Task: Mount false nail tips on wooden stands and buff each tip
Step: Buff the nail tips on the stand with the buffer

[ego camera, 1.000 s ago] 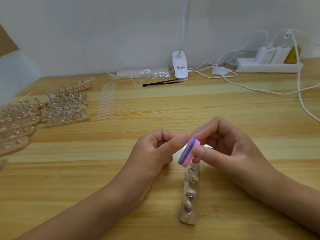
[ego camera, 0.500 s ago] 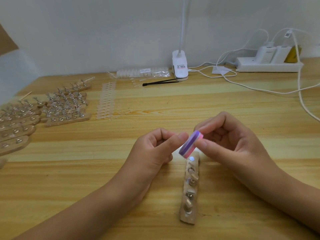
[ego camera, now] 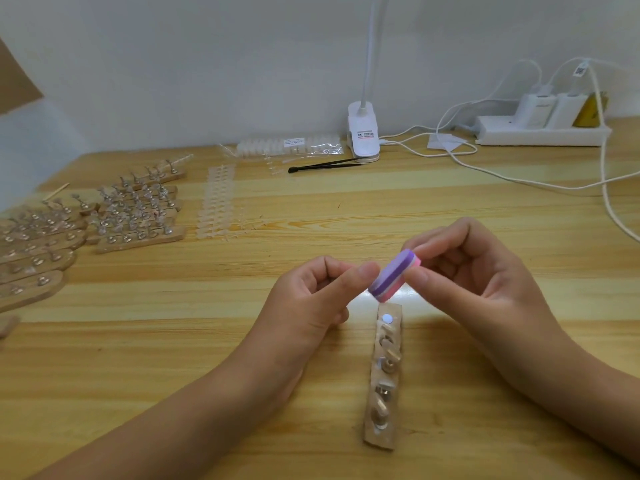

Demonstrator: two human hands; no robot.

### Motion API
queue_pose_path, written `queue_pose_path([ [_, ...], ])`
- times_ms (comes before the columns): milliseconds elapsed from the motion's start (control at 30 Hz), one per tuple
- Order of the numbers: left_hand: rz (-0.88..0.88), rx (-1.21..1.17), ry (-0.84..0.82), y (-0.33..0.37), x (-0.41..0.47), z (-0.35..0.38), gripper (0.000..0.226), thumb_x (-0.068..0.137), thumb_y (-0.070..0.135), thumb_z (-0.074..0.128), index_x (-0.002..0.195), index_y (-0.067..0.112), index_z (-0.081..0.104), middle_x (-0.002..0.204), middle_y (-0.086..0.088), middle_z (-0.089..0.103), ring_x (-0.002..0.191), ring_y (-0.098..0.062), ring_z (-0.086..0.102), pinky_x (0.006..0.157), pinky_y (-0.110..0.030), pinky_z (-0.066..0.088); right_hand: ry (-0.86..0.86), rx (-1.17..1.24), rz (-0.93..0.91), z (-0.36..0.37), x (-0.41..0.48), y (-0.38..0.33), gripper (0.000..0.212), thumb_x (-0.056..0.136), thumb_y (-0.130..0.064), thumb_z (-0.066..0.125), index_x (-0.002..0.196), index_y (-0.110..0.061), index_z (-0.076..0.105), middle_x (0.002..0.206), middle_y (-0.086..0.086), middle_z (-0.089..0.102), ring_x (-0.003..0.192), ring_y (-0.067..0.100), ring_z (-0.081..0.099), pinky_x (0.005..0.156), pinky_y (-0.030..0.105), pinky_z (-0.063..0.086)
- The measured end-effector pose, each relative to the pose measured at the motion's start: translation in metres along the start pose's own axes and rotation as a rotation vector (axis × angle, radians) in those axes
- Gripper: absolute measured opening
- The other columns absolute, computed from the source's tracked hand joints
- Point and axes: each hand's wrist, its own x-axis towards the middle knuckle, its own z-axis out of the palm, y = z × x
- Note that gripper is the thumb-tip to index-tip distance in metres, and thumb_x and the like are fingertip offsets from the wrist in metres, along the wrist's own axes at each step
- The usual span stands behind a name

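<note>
**pinewood_22:** what's the person actually wearing? All I can see is arms.

**buffnshine:** that's pretty much it. The left hand (ego camera: 311, 299) and right hand (ego camera: 485, 282) are both bare. The left forearm (ego camera: 194, 403) and right forearm (ego camera: 571, 382) are bare skin too, right up to where they leave the picture.

**pinewood_22:** and the nails?

**buffnshine:** only two show properly. The left thumbnail (ego camera: 367, 270) and right thumbnail (ego camera: 419, 276) both look short, trimmed close to the fingertip, with a plain natural finish. It's too soft to tell more. The fingers are fairly slim and the forearms smooth, and they look wider towards the bottom of the shot.
</note>
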Motion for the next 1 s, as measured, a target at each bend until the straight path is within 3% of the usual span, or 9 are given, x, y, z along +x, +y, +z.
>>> queue_pose_path([
  [267, 0.006, 0.018, -0.020, 0.0001, 0.0000, -0.0010, 0.022, 0.063, 0.055, 0.076, 0.063, 0.034, 0.069, 0.055, 0.018, 0.054, 0.052, 0.000, 0.044, 0.061, -0.019, 0.036, -0.027, 0.045, 0.050, 0.0041, -0.0007, -0.0009, 0.031, 0.073, -0.018, 0.080, 0.091, -0.005, 0.060, 0.093, 0.009, 0.072, 0.088, 0.022, 0.070, 0.080, 0.026, 0.056],
  [400, -0.002, 0.022, -0.026, -0.0006, 0.0007, -0.0013, 0.024, 0.064, 0.056, 0.077, 0.065, 0.033, 0.070, 0.058, 0.017, 0.057, 0.053, 0.000, 0.046, 0.060, -0.018, 0.040, -0.081, 0.064, 0.085, 0.0045, -0.0014, -0.0003, 0.024, 0.073, -0.016, 0.079, 0.087, -0.007, 0.061, 0.093, 0.013, 0.071, 0.088, 0.028, 0.070, 0.081, 0.035, 0.057],
  [500, -0.006, 0.000, -0.015, -0.0005, 0.0016, -0.0013, 0.023, 0.063, 0.054, 0.077, 0.063, 0.032, 0.068, 0.057, 0.017, 0.055, 0.052, -0.001, 0.044, 0.054, -0.015, 0.040, -0.031, 0.072, 0.070, 0.0037, -0.0004, 0.0003, 0.024, 0.072, -0.020, 0.081, 0.086, -0.012, 0.063, 0.092, 0.009, 0.072, 0.085, 0.021, 0.070, 0.078, 0.028, 0.057],
  [700, -0.010, -0.030, 0.002, -0.0009, 0.0016, -0.0010, 0.022, 0.061, 0.050, 0.079, 0.065, 0.031, 0.070, 0.056, 0.018, 0.051, 0.051, -0.003, 0.041, 0.060, -0.020, 0.035, 0.045, 0.099, 0.016, 0.0023, 0.0024, 0.0004, 0.023, 0.073, -0.022, 0.079, 0.088, -0.015, 0.062, 0.089, 0.001, 0.074, 0.084, 0.011, 0.071, 0.075, 0.018, 0.054],
  [833, 0.015, 0.001, -0.009, -0.0012, 0.0010, 0.0004, 0.021, 0.060, 0.050, 0.078, 0.067, 0.031, 0.071, 0.057, 0.019, 0.055, 0.052, 0.000, 0.045, 0.056, -0.015, 0.038, -0.024, 0.084, 0.043, 0.0028, 0.0023, -0.0004, 0.020, 0.076, -0.024, 0.073, 0.092, -0.015, 0.066, 0.091, 0.001, 0.074, 0.086, 0.010, 0.071, 0.076, 0.017, 0.053],
  [1000, 0.002, 0.024, 0.000, -0.0008, 0.0004, 0.0005, 0.024, 0.060, 0.054, 0.077, 0.062, 0.031, 0.068, 0.055, 0.018, 0.051, 0.051, -0.001, 0.041, 0.060, -0.021, 0.035, -0.010, 0.054, 0.054, 0.0003, 0.0041, -0.0023, 0.021, 0.073, -0.024, 0.077, 0.091, -0.015, 0.068, 0.090, 0.003, 0.074, 0.084, 0.012, 0.071, 0.076, 0.018, 0.054],
])
